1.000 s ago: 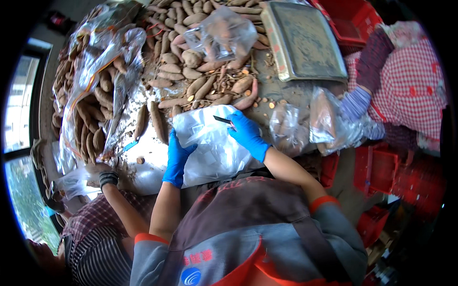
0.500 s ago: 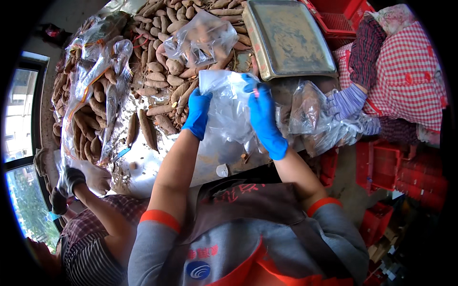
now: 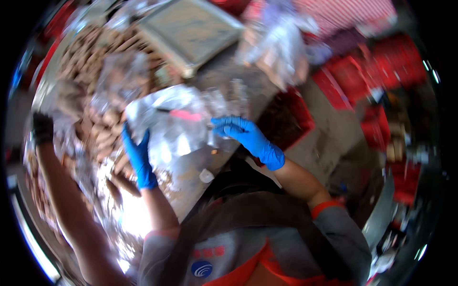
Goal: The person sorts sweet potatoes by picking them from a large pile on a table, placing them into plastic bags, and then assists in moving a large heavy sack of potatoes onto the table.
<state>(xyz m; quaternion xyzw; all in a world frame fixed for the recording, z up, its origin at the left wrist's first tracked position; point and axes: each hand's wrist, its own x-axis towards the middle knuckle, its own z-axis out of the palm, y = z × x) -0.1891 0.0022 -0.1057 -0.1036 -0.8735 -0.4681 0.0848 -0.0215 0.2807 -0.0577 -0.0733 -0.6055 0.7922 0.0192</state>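
Observation:
My left hand (image 3: 139,157), in a blue glove, is at the left edge of a clear plastic bag (image 3: 174,136). Its thumb and fingers are spread, with the bag's edge close to them. On the other side of the bag my right hand (image 3: 249,140), also blue-gloved, hovers with fingers stretched out flat and nothing gripped. The bag lies on the table, crumpled, with a pink patch showing on it. Motion blur hides whether the left fingertips touch the film. Beyond lie brown sweet potatoes (image 3: 105,136), heaped at the left.
A metal-rimmed tray (image 3: 191,31) stands at the back. A filled plastic bag (image 3: 281,52) is by a co-worker in checked cloth (image 3: 343,16). Red crates (image 3: 341,81) stand at right. Another person's dark-gloved hand (image 3: 42,128) reaches in at left. A white scrap (image 3: 206,176) lies near the table edge.
My view has swung to the right and blurred. My hands, earlier holding the plastic bag up between them, are now apart, and the bag lies on the table.

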